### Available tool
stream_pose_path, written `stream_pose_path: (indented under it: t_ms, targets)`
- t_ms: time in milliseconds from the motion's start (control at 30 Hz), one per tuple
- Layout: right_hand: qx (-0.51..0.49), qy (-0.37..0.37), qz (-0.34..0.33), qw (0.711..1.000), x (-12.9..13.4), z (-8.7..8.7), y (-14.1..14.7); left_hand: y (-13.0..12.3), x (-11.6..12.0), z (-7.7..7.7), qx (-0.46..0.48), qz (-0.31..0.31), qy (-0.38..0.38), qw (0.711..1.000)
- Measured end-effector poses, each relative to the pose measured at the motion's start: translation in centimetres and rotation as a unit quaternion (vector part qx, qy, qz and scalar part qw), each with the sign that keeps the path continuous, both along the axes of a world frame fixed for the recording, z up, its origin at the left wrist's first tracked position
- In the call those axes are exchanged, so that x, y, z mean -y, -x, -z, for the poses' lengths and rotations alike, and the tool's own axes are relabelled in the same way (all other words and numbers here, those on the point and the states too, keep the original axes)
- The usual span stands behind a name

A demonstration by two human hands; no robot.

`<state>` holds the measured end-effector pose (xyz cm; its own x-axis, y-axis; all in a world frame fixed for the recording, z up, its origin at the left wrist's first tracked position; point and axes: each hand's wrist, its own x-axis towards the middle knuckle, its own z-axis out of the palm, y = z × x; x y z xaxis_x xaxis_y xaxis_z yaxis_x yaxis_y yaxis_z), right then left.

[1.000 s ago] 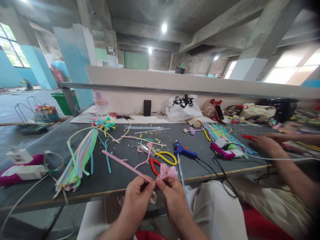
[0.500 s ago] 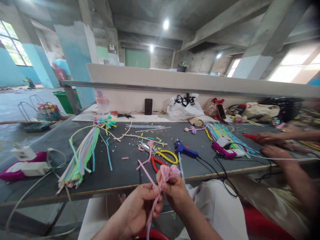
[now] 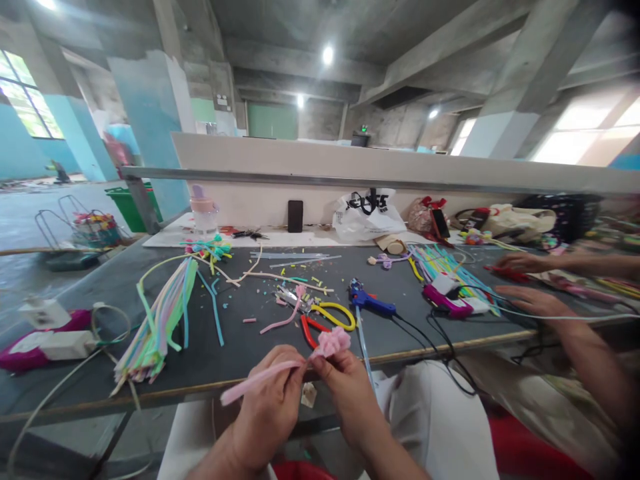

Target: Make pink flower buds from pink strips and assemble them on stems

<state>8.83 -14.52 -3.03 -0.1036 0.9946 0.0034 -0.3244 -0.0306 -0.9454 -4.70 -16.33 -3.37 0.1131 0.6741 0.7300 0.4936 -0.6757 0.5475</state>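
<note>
My left hand (image 3: pixel 273 397) is closed on a pink fuzzy stem (image 3: pixel 260 381), whose free end sticks out to the left over the table edge. Close beside it, my right hand (image 3: pixel 345 390) pinches the base of a bunched pink flower shape (image 3: pixel 334 341). The two hands nearly touch at the fingertips, where the stem meets the flower. Just beyond them lie pliers with one red and one yellow handle (image 3: pixel 334 313) and a bent pink stem piece (image 3: pixel 287 320). A blue glue gun (image 3: pixel 373 301) rests to their right.
A bundle of pastel stems (image 3: pixel 165 313) lies left, near a purple and white power strip (image 3: pixel 45 340). Another stem bundle (image 3: pixel 450 267) and power strip (image 3: pixel 450 301) sit right, with cables. A co-worker's hands (image 3: pixel 537 303) are farther right. A bottle (image 3: pixel 204 212), phone (image 3: pixel 295 216) and white bag (image 3: pixel 367 213) stand behind.
My left hand has turned palm down, and the pink stem has swung from pointing downward to pointing left. The pink flower has tilted and sits slightly lower. The co-worker's hands have shifted.
</note>
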Motion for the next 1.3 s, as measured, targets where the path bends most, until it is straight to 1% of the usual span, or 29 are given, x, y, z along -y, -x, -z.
stream_pose_path:
  t_ms: [67,133,167,200,233,267,300,333,367,433,533,667,733,767,800,833,867,933,967,1000,1033,1067,1167,1200,1233,1267,1300]
  targets:
    - [0.025,-0.006,0.013,1.000,0.1,-0.3,-0.1,0.1,0.1,-0.2,-0.023,0.023,-0.018,0.999]
    - [0.044,-0.011,0.022,0.999,0.1,-0.4,-0.2,0.0,0.1,-0.4,0.003,0.039,0.003,0.999]
    - [0.046,-0.014,0.021,0.999,0.1,-0.5,-0.3,-0.2,0.2,-0.5,0.035,0.040,0.035,0.998]
    - [0.043,-0.017,0.016,0.999,0.1,-0.5,-0.4,-0.4,0.2,-0.6,0.078,0.039,0.084,0.993]
    - [0.032,-0.021,0.007,0.999,0.1,-0.5,-0.4,-0.6,0.2,-0.7,0.128,0.040,0.147,0.980]
    - [0.015,-0.021,-0.002,1.000,0.1,-0.4,-0.5,-0.8,0.3,-0.8,0.182,0.050,0.217,0.958]
    - [-0.004,-0.020,-0.012,1.000,0.0,-0.3,-0.5,-1.0,0.3,-1.0,0.237,0.066,0.286,0.926]
    - [-0.023,-0.018,-0.020,0.999,0.0,-0.2,-0.6,-1.2,0.4,-1.1,0.289,0.091,0.347,0.888]
    - [-0.041,-0.016,-0.028,0.999,-0.1,-0.1,-0.6,-1.4,0.4,-1.3,0.337,0.118,0.393,0.847]
    - [-0.068,-0.023,-0.043,0.996,-0.3,0.2,-0.6,-1.5,0.5,-1.4,0.409,0.162,0.459,0.772]
    - [-0.097,-0.036,-0.080,0.991,-0.6,0.5,-0.7,-1.3,0.6,-1.3,0.458,0.215,0.531,0.680]
    - [-0.119,-0.044,-0.153,0.980,-0.7,0.4,-0.8,-0.9,0.6,-0.9,0.490,0.296,0.593,0.566]
    - [-0.115,-0.053,-0.180,0.976,-0.7,0.2,-0.9,-1.0,0.7,-0.8,0.498,0.322,0.616,0.519]
    - [-0.109,-0.054,-0.187,0.975,-0.7,0.2,-1.0,-1.0,0.8,-0.8,0.500,0.330,0.621,0.505]
    - [-0.103,-0.051,-0.192,0.975,-0.8,0.2,-1.0,-1.1,0.9,-0.9,0.503,0.331,0.619,0.505]
    - [-0.099,-0.047,-0.189,0.976,-0.8,0.2,-1.0,-1.2,0.9,-1.0,0.507,0.320,0.609,0.520]
    - [-0.099,-0.040,-0.178,0.978,-0.8,0.3,-0.9,-1.3,1.0,-1.0,0.510,0.297,0.591,0.550]
    - [-0.109,-0.033,-0.142,0.983,-0.8,0.5,-0.7,-1.5,1.0,-1.2,0.511,0.228,0.537,0.632]
    - [-0.117,-0.033,-0.122,0.985,-0.7,0.6,-0.5,-1.7,0.9,-1.2,0.506,0.198,0.508,0.668]
    - [-0.123,-0.035,-0.108,0.986,-0.5,0.6,-0.3,-1.9,0.9,-1.2,0.501,0.178,0.483,0.696]
    - [-0.128,-0.037,-0.097,0.986,-0.4,0.6,-0.2,-2.0,0.8,-1.2,0.494,0.170,0.468,0.713]
    - [-0.130,-0.037,-0.089,0.987,-0.2,0.5,0.0,-2.2,0.7,-1.2,0.489,0.170,0.459,0.722]
    - [-0.101,-0.030,-0.069,0.992,0.0,-0.2,-0.1,-2.4,0.5,-1.1,0.455,0.184,0.476,0.730]
    - [-0.074,-0.028,-0.060,0.995,0.1,-0.6,-0.2,-2.2,0.4,-1.1,0.427,0.186,0.486,0.739]
    - [-0.039,-0.027,-0.048,0.998,0.1,-1.0,-0.5,-1.8,0.4,-1.2,0.387,0.185,0.493,0.757]
    - [0.000,-0.026,-0.032,0.999,0.1,-1.4,-0.8,-1.3,0.3,-1.3,0.331,0.182,0.499,0.780]
    - [0.041,-0.025,-0.012,0.999,0.1,-1.7,-1.1,-0.7,0.2,-1.5,0.263,0.181,0.493,0.810]
